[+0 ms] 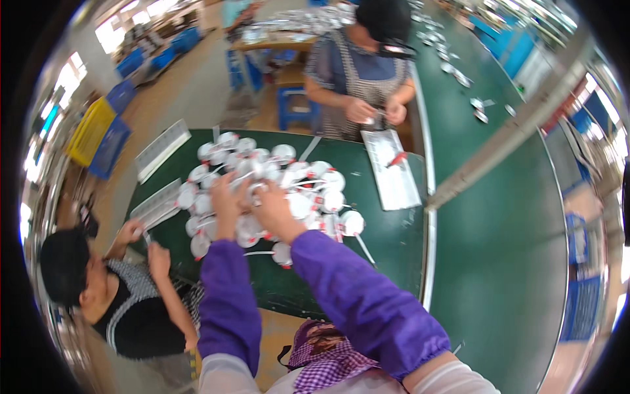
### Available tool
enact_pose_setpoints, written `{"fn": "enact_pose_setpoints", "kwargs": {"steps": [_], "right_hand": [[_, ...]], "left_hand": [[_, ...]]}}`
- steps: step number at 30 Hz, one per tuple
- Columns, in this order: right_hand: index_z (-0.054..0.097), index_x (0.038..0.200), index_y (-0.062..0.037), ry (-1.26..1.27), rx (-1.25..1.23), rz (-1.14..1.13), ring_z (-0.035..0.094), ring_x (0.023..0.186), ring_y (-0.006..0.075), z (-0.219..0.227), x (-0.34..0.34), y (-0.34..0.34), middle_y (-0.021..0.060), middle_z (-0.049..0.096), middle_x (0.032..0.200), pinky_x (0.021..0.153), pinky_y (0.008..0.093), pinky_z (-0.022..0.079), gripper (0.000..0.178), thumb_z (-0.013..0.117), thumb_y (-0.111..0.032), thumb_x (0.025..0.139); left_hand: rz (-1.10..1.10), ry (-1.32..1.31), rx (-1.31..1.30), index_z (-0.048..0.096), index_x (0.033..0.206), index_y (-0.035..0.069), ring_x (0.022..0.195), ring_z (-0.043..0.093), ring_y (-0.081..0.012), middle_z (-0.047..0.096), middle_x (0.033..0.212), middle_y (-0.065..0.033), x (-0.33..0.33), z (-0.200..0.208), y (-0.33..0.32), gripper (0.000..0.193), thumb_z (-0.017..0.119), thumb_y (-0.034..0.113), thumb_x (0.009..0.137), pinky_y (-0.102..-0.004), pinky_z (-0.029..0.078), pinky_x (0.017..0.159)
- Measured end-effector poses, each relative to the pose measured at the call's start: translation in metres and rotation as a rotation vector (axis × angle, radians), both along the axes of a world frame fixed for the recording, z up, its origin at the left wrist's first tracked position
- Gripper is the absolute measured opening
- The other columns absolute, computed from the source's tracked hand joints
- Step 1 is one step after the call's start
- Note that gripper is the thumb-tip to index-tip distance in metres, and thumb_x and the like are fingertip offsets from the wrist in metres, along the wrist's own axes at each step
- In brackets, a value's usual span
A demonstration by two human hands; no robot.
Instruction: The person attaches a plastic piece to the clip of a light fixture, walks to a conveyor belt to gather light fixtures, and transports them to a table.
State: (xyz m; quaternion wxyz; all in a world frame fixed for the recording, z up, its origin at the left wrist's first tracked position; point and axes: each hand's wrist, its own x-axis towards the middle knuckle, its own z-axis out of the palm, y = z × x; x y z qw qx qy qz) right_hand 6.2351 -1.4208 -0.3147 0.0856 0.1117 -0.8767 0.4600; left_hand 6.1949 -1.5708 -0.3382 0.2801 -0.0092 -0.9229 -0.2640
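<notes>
Both my arms, in purple sleeves, reach over a heap of white round pieces (300, 205) with red bits and white strips or leads on the green table. My right hand (272, 209) closes its fingers on a small white round part (256, 191) low over the heap. Close beside it, my left hand (226, 200) has its fingers bent in toward the same spot. What those left fingers hold is partly hidden among the pieces. Single round pieces lie at the heap's edge, one of them a white disc (352, 223) with a strip trailing toward me.
White printed panels (163, 151) lie at the table's left edge, and another white panel (387, 172) bears a red item at the right. Co-workers sit at the left and across. A green conveyor (492, 262) runs along the right, crossed by a grey post (505, 131).
</notes>
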Motion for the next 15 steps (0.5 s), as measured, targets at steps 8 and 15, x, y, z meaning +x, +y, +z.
{"fn": "enact_pose_setpoints", "kwargs": {"steps": [8, 15], "right_hand": [[0.05, 0.118, -0.0007, 0.034, -0.102, -0.048, 0.047, 0.111, 0.0399, 0.003, 0.025, 0.094, 0.0237, 0.045, 0.121, 0.092, 0.0441, 0.04, 0.063, 0.074, -0.01, 0.06], [0.053, 0.115, -0.0024, 0.092, -0.141, -0.469, 0.052, 0.107, 0.0341, -0.011, 0.227, 0.233, 0.0159, 0.055, 0.112, 0.092, 0.0432, 0.041, 0.043, 0.064, -0.006, 0.074]], "left_hand": [[-0.027, 0.197, 0.045, 0.047, 0.13, -0.002, 0.123, 0.045, -0.0307, 0.046, 0.134, -0.0197, -0.032, 0.003, -0.001, 0.06, 0.071, 0.027, 0.083, -0.0409, 0.035, 0.104], [-0.673, 0.165, 0.366, 0.046, 0.129, -0.005, 0.118, 0.05, -0.0262, 0.051, 0.13, -0.0164, 0.108, 0.129, 0.239, 0.039, 0.052, 0.013, 0.095, -0.0378, 0.039, 0.1]]}}
